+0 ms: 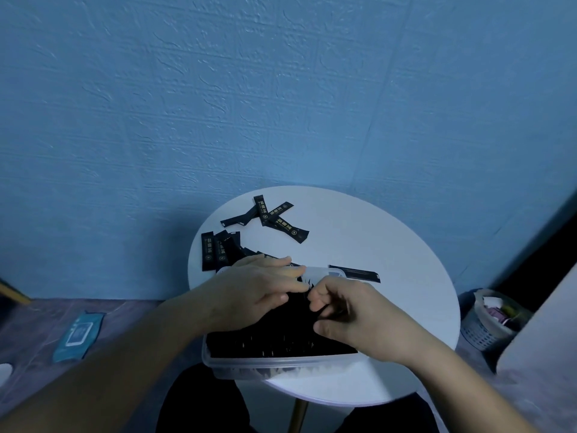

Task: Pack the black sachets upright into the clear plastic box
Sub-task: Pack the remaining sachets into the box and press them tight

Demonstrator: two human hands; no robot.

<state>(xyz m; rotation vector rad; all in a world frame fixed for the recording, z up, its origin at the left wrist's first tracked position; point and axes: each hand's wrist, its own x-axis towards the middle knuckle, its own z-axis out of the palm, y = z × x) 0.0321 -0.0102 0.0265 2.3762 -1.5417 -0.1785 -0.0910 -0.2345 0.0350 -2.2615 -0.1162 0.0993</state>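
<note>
Observation: the clear plastic box [281, 365] stands at the near edge of the round white table [390, 245], and its near left corner reaches past the rim. Packed sachets [274, 342] stand upright in it, close together, filling the part of the interior that is visible.

Your left hand [253, 292] lies over the far left part of the box. Its fingers are extended and spread, and they grasp nothing. Whether they press on the sachet tops cannot be told.

Your right hand [352, 317] is over the right side of the box, fingers and thumb curled around a dark held sachet [335, 310] just above the packed rows. Motion blur hides the sachet's exact angle.

A single loose sachet [354, 273] lies flat just beyond the far right corner of the box. A left group of sachets [218, 251] lies overlapped near the table's left edge, just beyond the far left corner of the box. A far cluster of sachets [265, 215] lies crossed near the far edge, well apart from the box.

Off the table, a wet-wipes pack [79, 334] lies on the floor to the left and a mesh basket [490, 320] stands to the right.
</note>
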